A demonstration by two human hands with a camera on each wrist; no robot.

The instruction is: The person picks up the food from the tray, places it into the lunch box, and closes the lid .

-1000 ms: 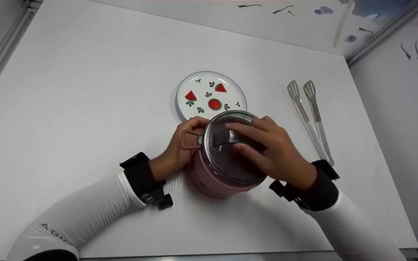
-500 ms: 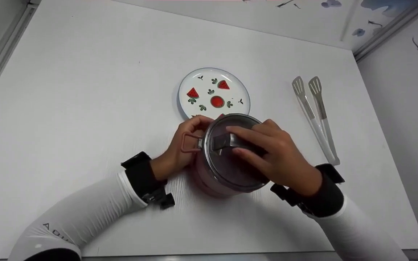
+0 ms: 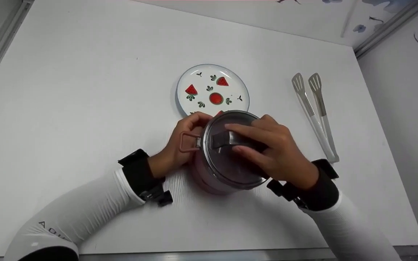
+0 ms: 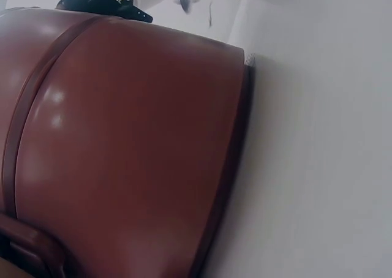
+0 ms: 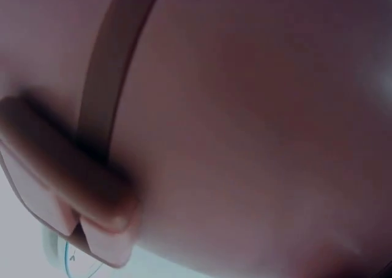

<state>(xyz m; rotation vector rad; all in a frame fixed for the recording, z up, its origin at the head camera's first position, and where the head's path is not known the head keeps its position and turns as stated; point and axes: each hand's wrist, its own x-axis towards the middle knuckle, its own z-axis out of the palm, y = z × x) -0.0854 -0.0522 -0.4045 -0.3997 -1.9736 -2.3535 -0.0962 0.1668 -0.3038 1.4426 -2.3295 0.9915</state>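
Observation:
A pink lidded pot (image 3: 209,181) stands in front of me in the head view, with a wire clasp (image 3: 188,141) on its left side. Its dark, metal-rimmed lid (image 3: 227,165) is on top. My right hand (image 3: 276,152) pinches the raised handle (image 3: 221,139) of that lid between thumb and fingers. Around the pot's left side, my left hand (image 3: 180,143) holds the wall, its fingertips partly hidden behind the pot. The pot wall (image 4: 135,137) fills much of the left wrist view. A close, blurred pot wall (image 5: 245,125) with a latch (image 5: 67,168) takes up the right wrist view.
Just behind the pot lies a white plate (image 3: 203,96) with watermelon prints, partly covered by it. Two slotted spatulas (image 3: 314,116) with pale handles rest to the right on the white table (image 3: 85,90). Walls border the table at the back and right.
Both hands keep their hold on the pot and the lid handle. The head view has shifted slightly.

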